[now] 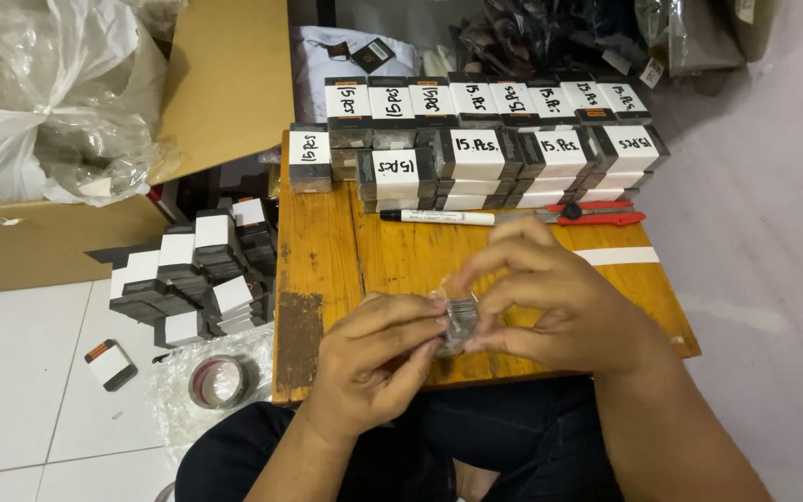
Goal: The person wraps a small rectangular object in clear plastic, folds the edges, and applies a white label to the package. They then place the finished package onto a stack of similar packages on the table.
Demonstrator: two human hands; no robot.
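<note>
Over the near edge of the low wooden table (327, 270), both hands meet around one small stack of thin dark grey cards in a clear plastic wrap (460, 321). The left hand (369, 367) comes from below and left; its thumb and first fingers are closed on the lower left side of the stack. The right hand (559, 307) comes from the right and above; its fingertips are pinched on the upper right side and the top edge. So the stack sits between the two hands, touching both, and neither hand is clearly nearer. Its long axis looks close to upright, a little tilted, but the fingers cover much of it, so I cannot tell exactly.

At the far side of the table stand rows of dark bundles with white paper labels (476, 153), packed close and touching each other, some in two layers. Just before them lie a white marker pen with a black cap (439, 217) and red-handled scissors (597, 214), both with their long axis across the table. A white strip of tape (617, 256) is stuck on the wood near the right hand.

On the white tile floor at the left there is a loose heap of the same labelled bundles (197, 279), a roll of clear tape (216, 381), and a brown cardboard box (225, 84) that holds clear plastic bags (48, 93).
</note>
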